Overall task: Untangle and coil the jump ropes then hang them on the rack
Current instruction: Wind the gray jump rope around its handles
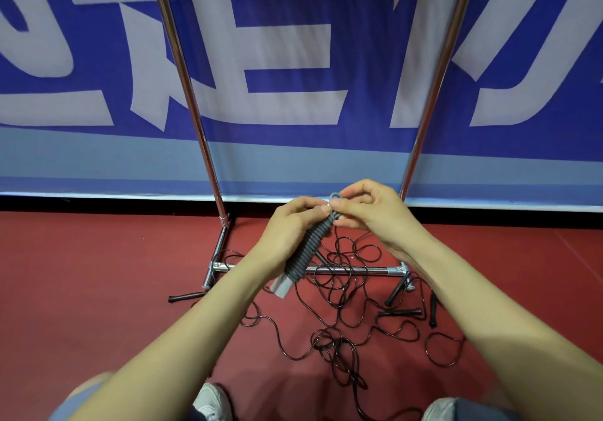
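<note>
Left hand [287, 234] fingers round coiled rope [310, 247], right hand [368, 216] pinching its top, banner [293, 61] lettering unreadable

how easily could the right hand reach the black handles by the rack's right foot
Probably not yet: the right hand pinches the top of the grey coiled rope, which the left hand grips. The black handles lie uncovered on the floor, so the way looks free once it lets go.

Blue-and-white banner [293, 146] behind; red floor [98, 274]; 1 white shoe [212, 401] below.
</note>
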Motion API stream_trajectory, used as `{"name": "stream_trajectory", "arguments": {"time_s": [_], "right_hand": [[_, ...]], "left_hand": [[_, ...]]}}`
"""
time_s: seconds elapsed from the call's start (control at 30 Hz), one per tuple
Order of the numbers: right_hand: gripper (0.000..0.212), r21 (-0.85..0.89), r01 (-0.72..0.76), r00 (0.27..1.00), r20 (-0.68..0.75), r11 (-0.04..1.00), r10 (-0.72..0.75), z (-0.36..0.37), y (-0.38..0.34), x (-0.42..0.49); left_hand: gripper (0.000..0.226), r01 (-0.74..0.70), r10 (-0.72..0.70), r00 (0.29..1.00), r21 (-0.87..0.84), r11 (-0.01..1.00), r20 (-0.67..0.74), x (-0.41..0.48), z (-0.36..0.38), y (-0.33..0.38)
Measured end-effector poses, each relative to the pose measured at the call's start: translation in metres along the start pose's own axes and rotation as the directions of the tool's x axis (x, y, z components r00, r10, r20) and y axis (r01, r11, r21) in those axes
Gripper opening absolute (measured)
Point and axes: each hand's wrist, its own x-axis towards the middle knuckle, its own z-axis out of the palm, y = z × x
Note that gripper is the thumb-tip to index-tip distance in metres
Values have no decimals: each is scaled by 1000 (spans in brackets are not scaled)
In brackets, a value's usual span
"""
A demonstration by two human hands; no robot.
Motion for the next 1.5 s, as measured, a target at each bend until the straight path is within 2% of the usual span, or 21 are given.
{"name": "stream_trajectory", "arguments": {"time_s": [0.07,0.13,0.2,0.33,0.5,0.6,0.77,0.87,0.93,1.03,1.1,1.2,1.27,1.4,1.43,1.5], "right_hand": [[14,-5,-29,999,39,1000,29,-3,-2,0],[13,-95,-36,995,94,995,45,-8,-5,1],[14,-189,-2,998,65,982,15,-12,-6,4],[14,-25,19,991,-135,1000,-22,-18,-3,12],[17,115,46,972,-233,992,-18,-14,6,20],[16,158,72,959,-281,985,-25,-18,6,23],[15,170,55,950,-311,984,1,-25,6,28],[16,163,-2,968,-249,987,43,-29,10,30],[16,122,-47,977,-202,991,71,-31,14,28],[15,58,-46,971,-231,997,58,-34,18,27],[16,64,-23,956,-292,998,41,-37,17,31],[16,100,1,939,-341,995,33,-42,15,37],[15,100,-21,952,-302,995,50,-43,19,37],[9,-56,-171,974,-159,984,160,-44,28,35],[11,-157,-195,975,-142,968,173,-46,31,34],[29,-409,-178,984,-51,895,173,-43,35,30]], "left_hand": [[21,31,-31,1000,-19,999,0,-1,0,0],[22,77,-76,997,-3,997,30,-1,1,0],[17,119,-120,990,24,993,69,-1,2,-1],[14,184,-184,983,1,983,27,2,4,-4],[26,154,-154,988,19,988,23,8,11,-11],[31,136,-139,988,40,990,74,8,10,-17],[30,165,-178,974,97,981,138,9,16,-19],[42,131,-146,978,103,986,147,6,17,-27],[46,90,-121,975,167,982,185,0,14,-31],[35,59,-114,963,222,973,244,0,10,-32],[27,58,-113,968,236,970,226,2,12,-33],[20,90,-122,961,139,986,248,1,16,-38],[19,113,-138,961,114,987,238,1,17,-46],[29,142,-150,982,80,987,112,1,15,-63],[32,146,-149,987,50,988,60,3,12,-64],[35,139,-140,990,-23,990,-33,6,7,-61]]}}
